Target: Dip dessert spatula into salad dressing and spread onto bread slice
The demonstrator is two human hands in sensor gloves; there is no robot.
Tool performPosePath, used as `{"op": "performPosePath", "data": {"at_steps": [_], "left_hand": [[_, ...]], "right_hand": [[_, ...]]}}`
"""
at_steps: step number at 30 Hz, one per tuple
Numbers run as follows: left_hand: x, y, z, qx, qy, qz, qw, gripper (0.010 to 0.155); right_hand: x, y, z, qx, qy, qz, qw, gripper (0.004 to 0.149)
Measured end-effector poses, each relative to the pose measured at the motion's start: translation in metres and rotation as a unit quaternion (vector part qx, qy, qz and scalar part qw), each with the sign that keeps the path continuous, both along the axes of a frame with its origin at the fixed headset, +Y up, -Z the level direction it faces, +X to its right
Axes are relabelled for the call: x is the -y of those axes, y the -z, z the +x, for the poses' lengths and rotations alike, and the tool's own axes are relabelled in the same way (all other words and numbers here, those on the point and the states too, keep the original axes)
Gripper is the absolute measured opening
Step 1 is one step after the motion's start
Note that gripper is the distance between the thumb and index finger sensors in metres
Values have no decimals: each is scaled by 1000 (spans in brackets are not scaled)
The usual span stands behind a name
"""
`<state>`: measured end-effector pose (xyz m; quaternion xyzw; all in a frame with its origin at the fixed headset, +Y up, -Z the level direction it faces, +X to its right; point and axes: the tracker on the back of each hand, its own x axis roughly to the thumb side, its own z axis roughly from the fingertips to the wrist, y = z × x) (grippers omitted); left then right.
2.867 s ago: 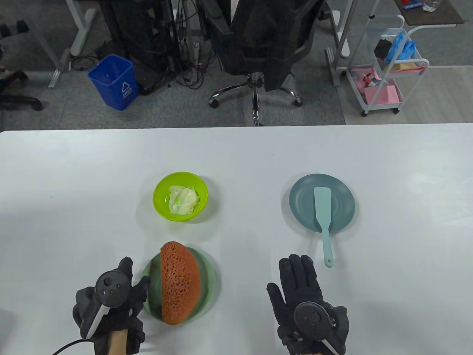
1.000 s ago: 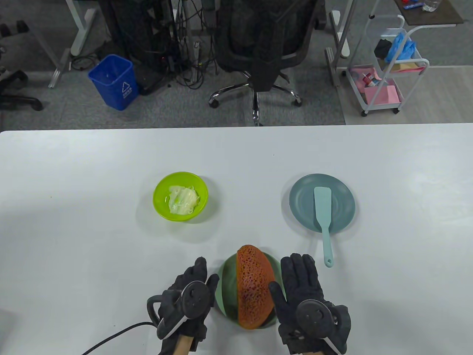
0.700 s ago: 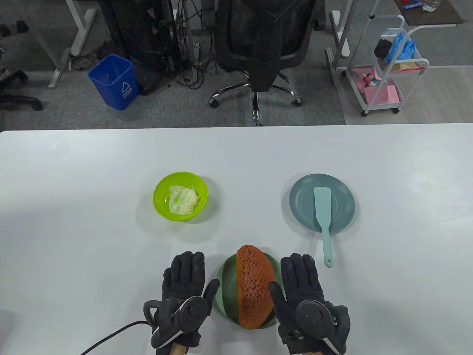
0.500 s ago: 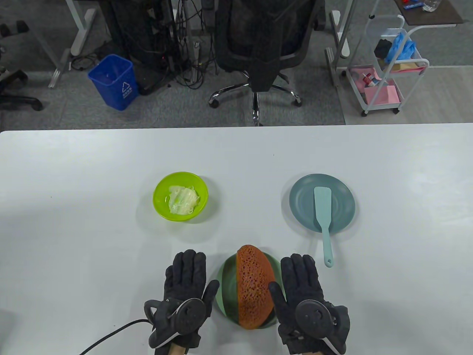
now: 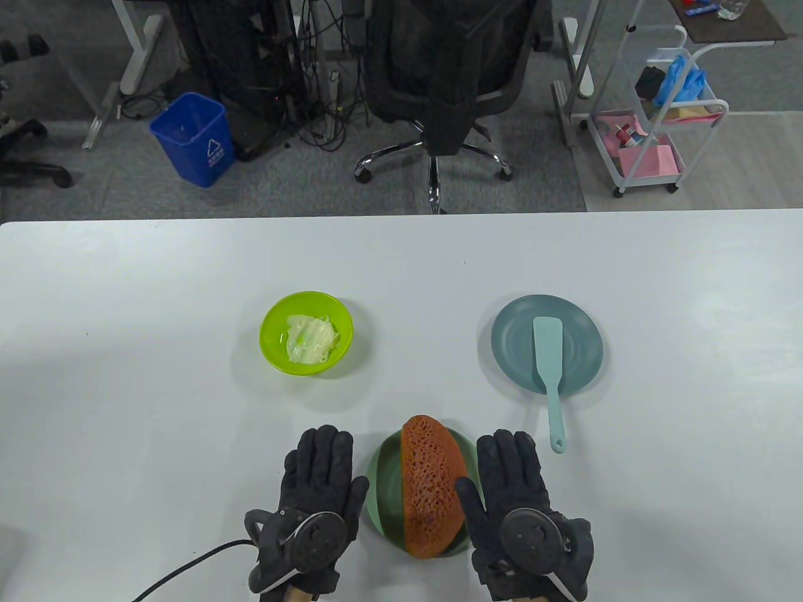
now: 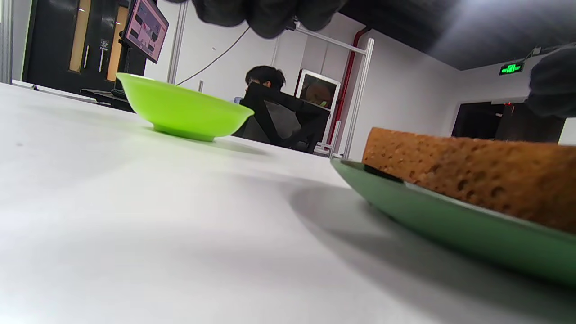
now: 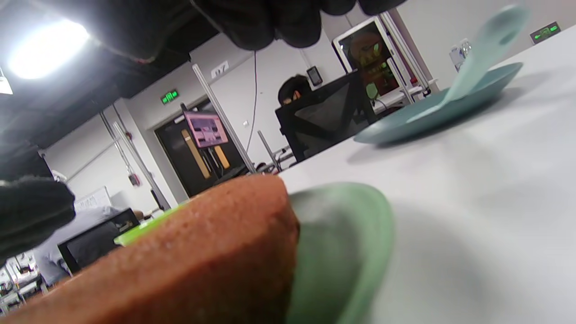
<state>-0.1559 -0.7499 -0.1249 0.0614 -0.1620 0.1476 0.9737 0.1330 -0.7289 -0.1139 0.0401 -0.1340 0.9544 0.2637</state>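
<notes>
1. As both hands lie flat on the white table (image 5: 125, 376), nothing is gripped: the left hand (image 5: 313, 495) and right hand (image 5: 521, 501) rest with fingers spread, empty, either side of the green plate (image 5: 381, 495).
2. The bread slice (image 5: 431, 486) lies on that plate at the near edge, its long axis running near to far.
3. The blue-grey plate (image 5: 583, 348) sits far right; the lime bowl (image 5: 271, 323) of salad dressing (image 5: 308, 338) sits far left, well apart from it.
4. The dessert spatula (image 5: 549, 367) lies untouched on the blue-grey plate, long axis near to far, blade pointing far, handle overhanging the rim toward the right hand.
5. Risks, as judged: the overhanging handle may tip or skid the spatula when lifted; a loaded blade could drip dressing on the table between bowl and bread; the unheld green plate may slide under spreading pressure.
</notes>
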Motion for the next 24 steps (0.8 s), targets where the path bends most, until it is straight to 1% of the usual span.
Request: {"op": "performPosePath", "data": {"at_steps": [3, 7, 11, 12, 14, 15, 16, 18, 19, 21, 22, 24], "left_hand": [[-1, 0, -1, 0, -5, 2, 1000, 70], [-1, 1, 0, 7, -3, -7, 1000, 70], [1, 0, 0, 9, -9, -7, 1000, 69], [1, 0, 0, 10, -9, -8, 1000, 69], [1, 0, -1, 9, -11, -7, 1000, 69], [1, 0, -1, 8, -12, -8, 1000, 69], [1, 0, -1, 7, -15, -9, 1000, 69], [1, 0, -1, 9, -16, -12, 1000, 69], [1, 0, -1, 10, -14, -12, 1000, 69], [1, 0, 0, 11, -12, -12, 1000, 69], [1, 0, 0, 12, -12, -12, 1000, 69], [1, 0, 0, 13, -14, -12, 1000, 69]], "right_hand": [[-4, 0, 0, -4, 5, 8, 1000, 66], [-8, 3, -1, -6, -7, 3, 1000, 66], [-20, 7, 6, 1, 0, -9, 1000, 66], [-25, 8, 10, 5, 9, -16, 1000, 67], [-36, 13, 20, 22, 9, -52, 998, 68], [-38, 14, 23, 26, 10, -59, 998, 68], [-44, 18, 32, 40, 11, -72, 997, 68], [-49, 24, 45, 58, -3, -74, 996, 68], [-52, 27, 54, 75, -24, -70, 994, 68], [-54, 34, 69, 104, -55, -71, 990, 67], [-53, 38, 78, 115, -64, -82, 988, 67], [-50, 44, 93, 134, -62, -97, 984, 67]]}}
